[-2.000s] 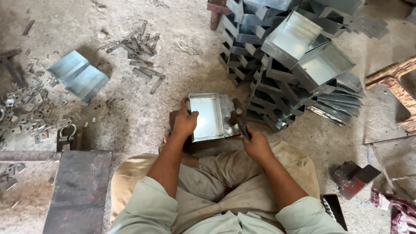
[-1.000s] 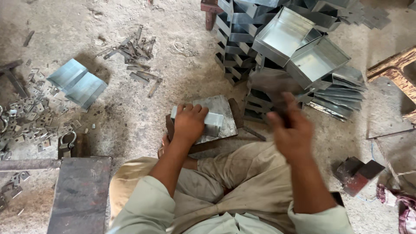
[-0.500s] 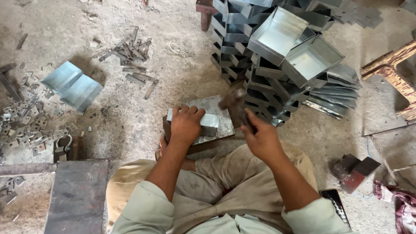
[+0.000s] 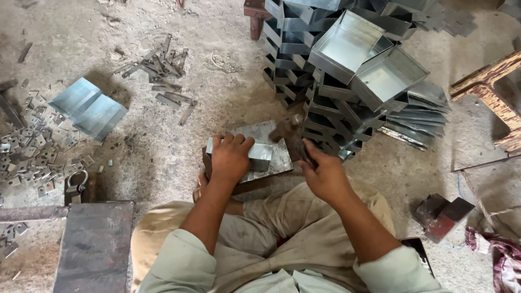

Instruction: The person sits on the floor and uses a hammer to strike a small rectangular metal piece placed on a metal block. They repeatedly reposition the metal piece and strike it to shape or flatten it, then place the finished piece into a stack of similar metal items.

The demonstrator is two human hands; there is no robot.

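Observation:
My left hand (image 4: 229,158) presses down on a folded sheet-metal box (image 4: 260,153) that lies on a flat metal block (image 4: 271,163) on the floor in front of my knees. My right hand (image 4: 323,174) grips the handle of a hammer (image 4: 287,133), whose blurred head hangs just above the far right corner of the box. Both forearms reach out from pale green sleeves over my folded legs.
A tall stack of finished metal boxes (image 4: 347,65) stands right behind the block. Bent metal sheets (image 4: 88,107) and small cut scraps (image 4: 32,157) lie at left, metal strips (image 4: 163,68) further back. A steel plate (image 4: 95,247) sits near left, bricks (image 4: 442,214) at right.
The right hand lifted the hammer high about a second ago and has swung it back down toward the box. The left hand stayed pressed on the box.

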